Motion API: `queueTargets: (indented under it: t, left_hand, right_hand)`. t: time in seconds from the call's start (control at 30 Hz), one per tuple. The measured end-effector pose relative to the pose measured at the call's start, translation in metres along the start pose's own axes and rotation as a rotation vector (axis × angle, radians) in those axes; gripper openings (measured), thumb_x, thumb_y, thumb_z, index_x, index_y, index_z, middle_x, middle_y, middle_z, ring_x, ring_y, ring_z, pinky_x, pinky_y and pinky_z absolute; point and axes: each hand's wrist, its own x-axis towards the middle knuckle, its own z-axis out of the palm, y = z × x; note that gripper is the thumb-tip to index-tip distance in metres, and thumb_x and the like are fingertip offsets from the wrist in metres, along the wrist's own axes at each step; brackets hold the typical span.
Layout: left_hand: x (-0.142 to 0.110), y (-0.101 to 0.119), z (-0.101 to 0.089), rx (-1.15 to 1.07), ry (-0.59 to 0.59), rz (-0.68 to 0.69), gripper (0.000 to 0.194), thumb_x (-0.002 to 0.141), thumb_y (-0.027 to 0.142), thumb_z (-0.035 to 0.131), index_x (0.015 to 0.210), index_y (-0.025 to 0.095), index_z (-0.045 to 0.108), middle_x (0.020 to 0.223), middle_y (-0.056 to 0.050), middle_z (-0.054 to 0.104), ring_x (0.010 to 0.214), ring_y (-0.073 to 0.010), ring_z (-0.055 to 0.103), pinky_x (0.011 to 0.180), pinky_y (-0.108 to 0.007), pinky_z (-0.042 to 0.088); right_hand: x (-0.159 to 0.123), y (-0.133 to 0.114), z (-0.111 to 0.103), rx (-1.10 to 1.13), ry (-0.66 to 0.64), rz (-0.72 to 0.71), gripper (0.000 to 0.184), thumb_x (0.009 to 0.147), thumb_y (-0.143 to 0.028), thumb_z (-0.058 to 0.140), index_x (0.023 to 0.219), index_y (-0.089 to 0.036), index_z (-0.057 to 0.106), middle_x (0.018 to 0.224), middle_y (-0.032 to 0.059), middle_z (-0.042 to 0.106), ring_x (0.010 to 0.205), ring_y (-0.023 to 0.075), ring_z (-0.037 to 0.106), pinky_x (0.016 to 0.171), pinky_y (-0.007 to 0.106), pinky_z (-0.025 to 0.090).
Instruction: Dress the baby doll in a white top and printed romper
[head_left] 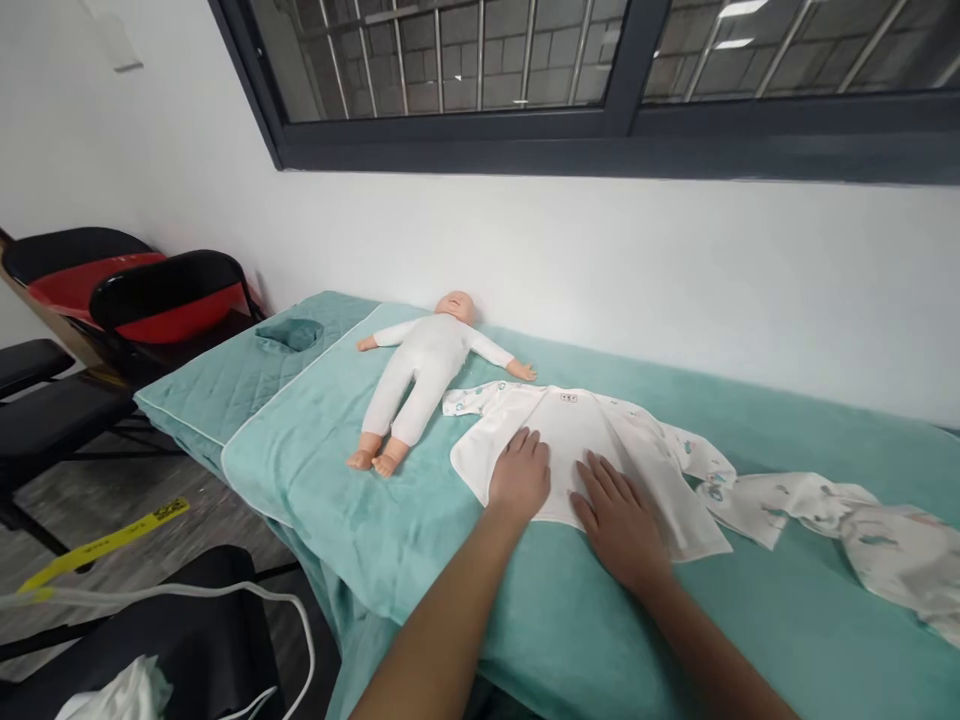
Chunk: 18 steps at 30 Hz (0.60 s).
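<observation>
A baby doll [420, 375] in a white bodysuit lies on its back on a teal towel [360, 520] that covers the bed. Beside it, to the right, a white baby garment [592, 425] is spread flat. My left hand [519, 475] rests palm down on the garment's lower left part, fingers stretched out. My right hand [619, 515] lies flat on its lower middle, fingers apart. Neither hand grips anything.
A second patterned white garment [847, 525] lies crumpled at the right. A folded teal cloth [291, 332] sits on the quilted pad [225, 385] at the far left. Black and red chairs [150, 300] stand left of the bed. The wall runs along the bed's far side.
</observation>
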Motion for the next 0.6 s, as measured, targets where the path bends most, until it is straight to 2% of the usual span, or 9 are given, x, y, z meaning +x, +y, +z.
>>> queueTargets:
  t: [0.1, 0.17, 0.23, 0.3, 0.37, 0.47, 0.53, 0.6]
  left_hand:
    - [-0.001, 0.002, -0.002, -0.072, -0.006, -0.009, 0.030, 0.091, 0.019, 0.047, 0.116, 0.014, 0.062, 0.139, -0.011, 0.058, 0.138, -0.0266, 0.043, 0.113, -0.044, 0.041]
    - [-0.002, 0.002, -0.008, -0.179, 0.001, -0.020, 0.031, 0.090, 0.016, 0.046, 0.116, 0.017, 0.062, 0.135, -0.008, 0.062, 0.132, -0.0229, 0.050, 0.113, -0.042, 0.042]
    - [0.000, -0.005, -0.020, -0.296, 0.047, -0.034, 0.035, 0.091, 0.014, 0.042, 0.119, 0.020, 0.061, 0.130, -0.005, 0.065, 0.125, -0.0176, 0.056, 0.111, -0.036, 0.045]
    - [0.003, -0.021, -0.040, -0.324, 0.146, -0.050, 0.038, 0.092, 0.015, 0.038, 0.123, 0.021, 0.059, 0.134, -0.005, 0.062, 0.127, -0.0158, 0.055, 0.111, -0.034, 0.045]
    - [0.008, -0.048, -0.064, -0.192, 0.266, -0.095, 0.038, 0.092, 0.016, 0.039, 0.125, 0.020, 0.058, 0.144, -0.008, 0.054, 0.139, -0.0209, 0.043, 0.118, -0.042, 0.037]
    - [0.014, -0.099, -0.097, 0.079, 0.372, -0.360, 0.045, 0.093, 0.025, 0.046, 0.136, 0.013, 0.048, 0.154, -0.016, 0.039, 0.149, -0.0332, 0.025, 0.120, -0.055, 0.026]
    - [0.016, -0.133, -0.111, 0.152, 0.326, -0.546, 0.053, 0.094, 0.032, 0.046, 0.140, 0.008, 0.042, 0.156, -0.022, 0.033, 0.148, -0.0373, 0.024, 0.118, -0.056, 0.025]
    - [0.018, -0.160, -0.122, 0.094, 0.179, -0.638, 0.055, 0.095, 0.036, 0.044, 0.141, 0.006, 0.041, 0.155, -0.024, 0.034, 0.146, -0.0364, 0.030, 0.117, -0.052, 0.029]
  right_hand:
    - [-0.003, -0.001, 0.000, 0.077, -0.002, 0.022, 0.054, 0.097, -0.039, 0.034, 0.144, -0.015, 0.048, 0.153, 0.0110, 0.043, 0.144, 0.0268, 0.035, 0.115, 0.051, 0.031]
    - [-0.001, 0.000, -0.001, 0.203, -0.022, 0.045, 0.053, 0.096, -0.038, 0.037, 0.143, -0.017, 0.048, 0.153, 0.0101, 0.043, 0.144, 0.0264, 0.036, 0.116, 0.051, 0.030]
    - [0.009, 0.002, -0.002, 0.395, -0.054, 0.100, 0.053, 0.093, -0.037, 0.041, 0.144, -0.021, 0.047, 0.151, 0.0081, 0.047, 0.141, 0.0243, 0.041, 0.116, 0.047, 0.033]
    - [0.031, 0.000, -0.003, 0.596, -0.075, 0.192, 0.052, 0.092, -0.037, 0.044, 0.142, -0.025, 0.047, 0.147, 0.0062, 0.052, 0.136, 0.0230, 0.048, 0.112, 0.044, 0.039]
    - [0.066, -0.013, -0.001, 0.746, -0.069, 0.266, 0.049, 0.091, -0.039, 0.046, 0.138, -0.027, 0.051, 0.143, 0.0051, 0.056, 0.132, 0.0238, 0.052, 0.109, 0.043, 0.043]
    - [0.136, -0.056, 0.006, 0.865, -0.054, 0.199, 0.054, 0.090, -0.044, 0.046, 0.141, -0.026, 0.047, 0.147, 0.0069, 0.051, 0.134, 0.0253, 0.048, 0.109, 0.042, 0.042]
    - [0.187, -0.093, 0.015, 0.854, -0.035, 0.078, 0.064, 0.091, -0.048, 0.045, 0.149, -0.021, 0.037, 0.154, 0.0092, 0.042, 0.142, 0.0253, 0.039, 0.112, 0.041, 0.038]
    - [0.236, -0.126, 0.025, 0.757, 0.001, -0.032, 0.069, 0.093, -0.047, 0.043, 0.150, -0.010, 0.032, 0.157, 0.0143, 0.035, 0.146, 0.0258, 0.031, 0.117, 0.040, 0.029]
